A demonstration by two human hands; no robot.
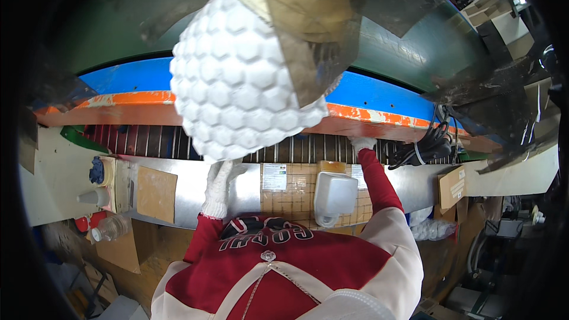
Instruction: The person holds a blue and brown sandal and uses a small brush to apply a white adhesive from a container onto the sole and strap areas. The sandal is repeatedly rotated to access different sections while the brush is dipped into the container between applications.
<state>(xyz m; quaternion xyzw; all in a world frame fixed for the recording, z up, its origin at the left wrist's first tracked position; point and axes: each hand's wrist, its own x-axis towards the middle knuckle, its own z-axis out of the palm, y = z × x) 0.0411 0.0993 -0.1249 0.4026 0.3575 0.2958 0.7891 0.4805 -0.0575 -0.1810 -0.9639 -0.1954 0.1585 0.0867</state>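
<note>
A big white rounded piece with a raised honeycomb pattern (231,71) fills the upper middle, with a cream-coloured part at its top. Dark see-through curtain strips (308,41) overlap its right side. My left hand (219,188), in a white glove, is at its lower edge and seems to grip it; the fingertips are partly hidden behind the piece. My right hand (363,143), also gloved, reaches over the metal bars (290,149) below the orange rim; its fingers are hidden. Between my arms, a white plastic container (335,195) sits on a taped, wrapped carton (296,204).
Beyond the blue and orange rail (379,98) lies a green belt (403,53). A bundle of black cable (424,148) hangs at the right. A cardboard piece (157,192) lies on the metal ledge (189,181) at left, near a clear plastic bottle (111,228). An open cardboard box (452,188) stands right.
</note>
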